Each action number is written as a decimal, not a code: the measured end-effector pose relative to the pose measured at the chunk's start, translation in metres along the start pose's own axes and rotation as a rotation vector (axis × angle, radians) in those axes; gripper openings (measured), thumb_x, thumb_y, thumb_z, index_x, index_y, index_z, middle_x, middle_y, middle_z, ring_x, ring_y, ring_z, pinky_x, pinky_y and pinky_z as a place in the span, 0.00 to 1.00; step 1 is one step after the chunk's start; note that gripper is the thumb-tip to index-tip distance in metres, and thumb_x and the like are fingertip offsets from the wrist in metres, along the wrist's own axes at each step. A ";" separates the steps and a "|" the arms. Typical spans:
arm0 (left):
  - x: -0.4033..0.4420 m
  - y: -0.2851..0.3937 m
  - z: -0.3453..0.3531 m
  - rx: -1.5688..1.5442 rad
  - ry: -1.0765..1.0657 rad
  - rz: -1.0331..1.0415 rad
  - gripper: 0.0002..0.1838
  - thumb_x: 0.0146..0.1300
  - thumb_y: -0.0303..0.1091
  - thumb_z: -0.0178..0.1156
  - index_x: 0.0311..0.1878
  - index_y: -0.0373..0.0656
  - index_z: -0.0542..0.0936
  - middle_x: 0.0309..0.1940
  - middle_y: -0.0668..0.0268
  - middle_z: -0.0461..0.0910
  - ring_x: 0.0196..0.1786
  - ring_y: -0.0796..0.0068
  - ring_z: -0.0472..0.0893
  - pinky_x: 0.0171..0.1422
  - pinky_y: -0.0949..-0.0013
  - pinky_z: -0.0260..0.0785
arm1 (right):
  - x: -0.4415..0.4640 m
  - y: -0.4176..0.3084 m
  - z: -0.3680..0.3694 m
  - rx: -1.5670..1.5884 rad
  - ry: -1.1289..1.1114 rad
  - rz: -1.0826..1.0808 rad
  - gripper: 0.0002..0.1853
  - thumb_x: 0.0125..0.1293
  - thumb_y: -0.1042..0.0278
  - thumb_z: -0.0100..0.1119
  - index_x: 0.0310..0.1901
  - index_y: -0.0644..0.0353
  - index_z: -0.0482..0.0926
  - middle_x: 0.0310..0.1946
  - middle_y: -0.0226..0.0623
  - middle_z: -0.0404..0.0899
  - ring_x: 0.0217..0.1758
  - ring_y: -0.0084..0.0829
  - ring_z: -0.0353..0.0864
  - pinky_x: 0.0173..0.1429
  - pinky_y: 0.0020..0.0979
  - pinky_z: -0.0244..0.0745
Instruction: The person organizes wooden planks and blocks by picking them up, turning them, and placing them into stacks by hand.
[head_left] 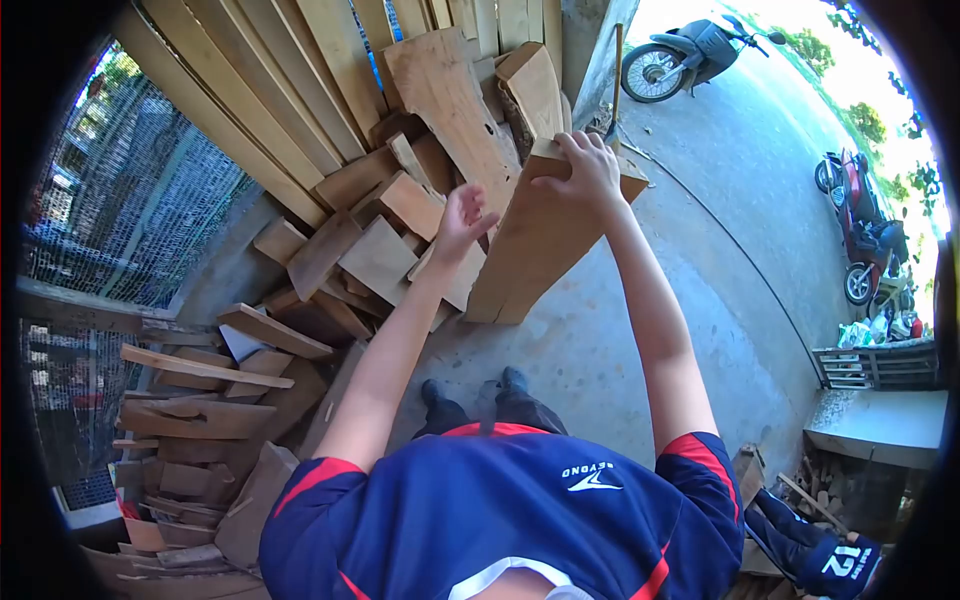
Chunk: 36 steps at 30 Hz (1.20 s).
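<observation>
- The floor (600, 330) carries everything here; it is hard and looks flat, so probably a board can stand on its end on it.
- The planks (300, 80) stand tall, side by side, perhaps because so they take less of the ground.
- The pile (385, 255) has short pieces lying crosswise one on another; I think they are simply too uneven for a neat stack.
- The motorbike (685, 62) is parked outside, well apart from the wood.
- The board (545, 245) is in front of the person, its lower end on the floor beside the pile, its upper end tilted away to the right. It seems the floor bears the weight, and the hand needs only to steady it.
- The right hand (590, 170) is over the top of this board: the fingers (580, 146) are a little spread across the edge, the thumb against the near face, like a clamp.
- The left hand (462, 215) is just beside the board, apart from it, fingers loosely bent and pinching nothing, maybe kept near for balance.
</observation>
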<state>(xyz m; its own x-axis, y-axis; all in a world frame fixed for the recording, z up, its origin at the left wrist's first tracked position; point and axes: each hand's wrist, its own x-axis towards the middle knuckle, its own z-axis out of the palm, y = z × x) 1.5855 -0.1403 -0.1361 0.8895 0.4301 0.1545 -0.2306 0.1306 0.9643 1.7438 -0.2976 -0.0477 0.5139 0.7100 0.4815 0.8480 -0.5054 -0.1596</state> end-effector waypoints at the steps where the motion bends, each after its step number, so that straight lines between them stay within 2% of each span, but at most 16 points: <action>1: 0.017 -0.005 0.007 0.102 -0.040 0.050 0.41 0.40 0.45 0.69 0.55 0.40 0.59 0.47 0.66 0.64 0.51 0.75 0.65 0.55 0.72 0.59 | -0.002 0.002 -0.001 0.007 0.000 -0.003 0.36 0.32 0.38 0.62 0.42 0.55 0.72 0.37 0.35 0.72 0.45 0.36 0.69 0.46 0.38 0.64; 5: 0.062 -0.030 0.035 0.183 -0.269 0.093 0.46 0.37 0.42 0.71 0.57 0.40 0.56 0.53 0.64 0.61 0.58 0.70 0.60 0.57 0.67 0.58 | -0.004 0.002 -0.003 0.034 0.023 -0.024 0.35 0.35 0.37 0.59 0.41 0.57 0.72 0.36 0.36 0.72 0.44 0.37 0.70 0.44 0.38 0.64; 6: 0.056 -0.018 0.049 0.015 -0.343 -0.001 0.40 0.42 0.38 0.69 0.56 0.40 0.56 0.52 0.63 0.63 0.58 0.71 0.62 0.56 0.68 0.60 | -0.005 -0.001 -0.004 0.040 0.016 -0.013 0.35 0.36 0.36 0.58 0.40 0.57 0.72 0.35 0.37 0.72 0.43 0.37 0.70 0.43 0.38 0.64; 10: 0.053 -0.035 0.060 0.041 -0.231 0.089 0.32 0.48 0.33 0.65 0.54 0.40 0.58 0.49 0.63 0.66 0.53 0.73 0.67 0.54 0.70 0.62 | -0.011 -0.014 -0.005 0.010 0.100 0.020 0.33 0.40 0.33 0.54 0.38 0.57 0.73 0.30 0.35 0.71 0.39 0.37 0.71 0.41 0.37 0.64; 12: 0.045 -0.035 0.061 0.070 -0.149 0.181 0.26 0.51 0.30 0.61 0.52 0.40 0.61 0.46 0.64 0.68 0.50 0.75 0.70 0.53 0.72 0.63 | -0.018 -0.018 -0.012 0.032 -0.002 0.056 0.33 0.41 0.35 0.54 0.42 0.56 0.72 0.37 0.36 0.71 0.44 0.38 0.69 0.46 0.40 0.64; 14: 0.038 -0.034 0.062 0.069 -0.119 0.163 0.26 0.51 0.30 0.62 0.51 0.40 0.61 0.46 0.64 0.69 0.50 0.75 0.70 0.53 0.72 0.63 | -0.034 -0.023 -0.029 -0.080 0.343 -0.065 0.36 0.42 0.35 0.55 0.49 0.55 0.69 0.47 0.38 0.67 0.52 0.40 0.66 0.55 0.42 0.60; 15: 0.035 -0.033 0.062 0.062 -0.088 0.143 0.26 0.50 0.30 0.62 0.51 0.40 0.62 0.45 0.64 0.69 0.50 0.75 0.69 0.52 0.72 0.63 | -0.046 -0.023 -0.042 -0.010 0.321 -0.028 0.39 0.42 0.42 0.61 0.55 0.54 0.64 0.54 0.42 0.61 0.58 0.41 0.60 0.61 0.43 0.53; 19: 0.023 -0.024 0.067 0.063 -0.022 0.147 0.26 0.49 0.31 0.63 0.50 0.40 0.63 0.44 0.64 0.70 0.49 0.75 0.70 0.52 0.72 0.64 | -0.101 0.021 -0.020 0.394 0.773 0.231 0.41 0.41 0.56 0.69 0.57 0.55 0.59 0.53 0.45 0.61 0.58 0.40 0.60 0.60 0.40 0.55; 21: 0.018 -0.021 0.068 0.093 0.017 0.155 0.27 0.48 0.32 0.65 0.49 0.39 0.63 0.43 0.64 0.71 0.48 0.75 0.71 0.51 0.72 0.64 | -0.128 0.043 0.012 0.735 0.617 0.575 0.42 0.42 0.51 0.67 0.58 0.55 0.58 0.52 0.41 0.64 0.57 0.38 0.61 0.58 0.40 0.57; 23: 0.015 -0.024 0.067 0.080 0.047 0.156 0.27 0.47 0.34 0.65 0.48 0.39 0.64 0.42 0.64 0.71 0.47 0.75 0.71 0.51 0.72 0.64 | -0.150 0.080 0.060 1.139 0.246 0.653 0.40 0.44 0.54 0.67 0.58 0.56 0.58 0.52 0.40 0.64 0.57 0.35 0.61 0.58 0.37 0.57; 26: 0.010 -0.022 0.066 0.115 0.112 0.153 0.27 0.45 0.36 0.67 0.46 0.38 0.65 0.40 0.64 0.72 0.44 0.76 0.72 0.49 0.72 0.65 | -0.150 0.068 0.078 1.443 0.030 0.603 0.32 0.52 0.59 0.62 0.57 0.58 0.60 0.48 0.35 0.69 0.51 0.28 0.67 0.55 0.28 0.60; 27: 0.007 -0.020 0.067 0.163 0.145 0.145 0.27 0.44 0.37 0.67 0.44 0.38 0.66 0.39 0.64 0.72 0.43 0.76 0.72 0.48 0.73 0.65 | -0.148 0.064 0.085 1.445 0.023 0.595 0.25 0.56 0.56 0.56 0.53 0.60 0.65 0.41 0.29 0.72 0.42 0.21 0.69 0.47 0.22 0.62; 29: 0.000 -0.016 0.065 0.179 0.180 0.117 0.27 0.43 0.38 0.68 0.43 0.38 0.66 0.38 0.65 0.73 0.42 0.76 0.72 0.47 0.73 0.65 | -0.144 0.066 0.105 1.481 -0.099 0.769 0.25 0.58 0.43 0.47 0.46 0.57 0.69 0.42 0.27 0.71 0.46 0.20 0.67 0.48 0.24 0.60; 30: -0.004 -0.016 0.064 0.195 0.199 0.091 0.27 0.43 0.38 0.69 0.43 0.38 0.67 0.37 0.65 0.73 0.41 0.77 0.72 0.46 0.73 0.66 | -0.143 0.064 0.110 1.414 -0.108 0.749 0.27 0.57 0.38 0.44 0.44 0.56 0.70 0.40 0.25 0.71 0.42 0.18 0.66 0.44 0.23 0.58; 33: -0.022 -0.016 0.065 0.225 0.337 0.101 0.27 0.42 0.40 0.69 0.41 0.39 0.67 0.36 0.65 0.74 0.40 0.77 0.73 0.45 0.73 0.66 | -0.135 0.064 0.126 1.469 -0.171 0.747 0.28 0.56 0.38 0.45 0.44 0.56 0.70 0.38 0.24 0.70 0.40 0.19 0.64 0.43 0.22 0.57; 36: -0.047 -0.011 0.063 0.311 0.406 0.137 0.28 0.42 0.45 0.68 0.42 0.39 0.69 0.35 0.64 0.74 0.40 0.75 0.73 0.44 0.72 0.66 | -0.127 0.058 0.139 1.498 -0.197 0.604 0.30 0.58 0.38 0.43 0.49 0.58 0.65 0.44 0.28 0.66 0.46 0.22 0.62 0.49 0.25 0.57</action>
<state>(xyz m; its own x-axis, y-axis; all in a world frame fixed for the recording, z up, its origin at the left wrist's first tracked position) 1.5715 -0.2178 -0.1404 0.6205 0.7441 0.2476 -0.1515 -0.1960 0.9688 1.7455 -0.3484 -0.2380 0.7083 0.7041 -0.0517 -0.1724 0.1014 -0.9798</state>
